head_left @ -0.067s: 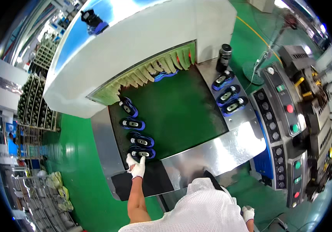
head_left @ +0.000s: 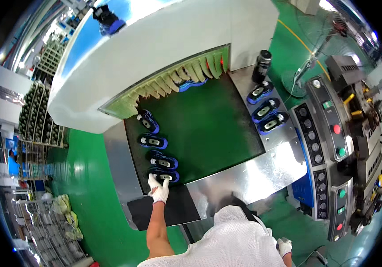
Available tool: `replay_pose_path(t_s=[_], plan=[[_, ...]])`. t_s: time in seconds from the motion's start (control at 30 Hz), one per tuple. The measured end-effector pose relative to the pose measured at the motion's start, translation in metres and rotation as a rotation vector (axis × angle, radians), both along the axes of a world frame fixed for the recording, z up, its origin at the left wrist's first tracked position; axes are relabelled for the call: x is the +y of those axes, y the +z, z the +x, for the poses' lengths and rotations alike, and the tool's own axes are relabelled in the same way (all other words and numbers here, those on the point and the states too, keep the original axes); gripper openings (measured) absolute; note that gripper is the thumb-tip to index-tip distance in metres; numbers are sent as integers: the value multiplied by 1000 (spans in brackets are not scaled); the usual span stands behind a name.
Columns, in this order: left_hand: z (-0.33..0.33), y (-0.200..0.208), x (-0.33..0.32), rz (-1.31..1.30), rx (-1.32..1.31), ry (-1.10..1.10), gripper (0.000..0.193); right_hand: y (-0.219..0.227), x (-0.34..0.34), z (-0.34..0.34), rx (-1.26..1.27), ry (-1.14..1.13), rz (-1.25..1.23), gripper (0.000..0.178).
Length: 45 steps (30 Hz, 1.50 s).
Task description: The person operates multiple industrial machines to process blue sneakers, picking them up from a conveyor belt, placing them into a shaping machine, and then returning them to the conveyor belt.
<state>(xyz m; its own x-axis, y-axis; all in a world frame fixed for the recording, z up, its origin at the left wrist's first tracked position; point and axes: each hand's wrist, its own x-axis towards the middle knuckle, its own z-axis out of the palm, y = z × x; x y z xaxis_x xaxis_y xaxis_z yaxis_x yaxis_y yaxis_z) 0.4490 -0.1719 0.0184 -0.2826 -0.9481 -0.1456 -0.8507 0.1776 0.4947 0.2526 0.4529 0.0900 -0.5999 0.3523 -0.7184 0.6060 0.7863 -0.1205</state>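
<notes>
My left hand, in a white glove, reaches to the nearest black-and-blue shoe in the left row. Its thumb and fingers are spread apart over the near side of that shoe and seem to touch it. Just beyond lie another shoe, a third shoe and, farther back, a shoe turned at an angle. My gloved right hand hangs low at the right of my body, away from the shoes; its fingers do not show clearly.
A green conveyor belt runs under a fringed curtain, where another shoe is partly hidden. On the right metal ledge stand a dark bottle and several shoes. A control panel and fan are farther right.
My left hand has moved slightly forward, its fingertips now farther over the nearest shoe. The view has shifted a little. My right hand stays low at my side.
</notes>
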Motion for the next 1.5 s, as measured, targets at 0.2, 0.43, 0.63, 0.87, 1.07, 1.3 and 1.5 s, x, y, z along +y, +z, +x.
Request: replay_pose_path(t_s=[0.2, 0.43, 0.63, 0.87, 1.07, 1.3, 1.5], plan=[[-93, 5, -142, -234, -125, -62, 40, -43, 52, -77, -127, 1134, 240, 71], [-143, 68, -83, -159, 119, -410, 29, 41, -212, -194, 352, 433, -508, 51], [-286, 149, 89, 115, 343, -1005, 33, 114, -329, -181, 421, 940, -678, 81], [-451, 278, 292, 272, 627, -1692, 50, 162, -152, -228, 764, 227, -710, 58], [-549, 342, 453, 252, 907, -1820, 62, 192, 8, -187, 826, -827, -1308, 54], [-670, 274, 716, 552, 614, -1906, 67, 198, 90, -121, 1237, -1318, -1306, 40], [-752, 209, 870, 257, 261, -1772, 81, 202, 113, -103, 1333, -1499, -1293, 67]])
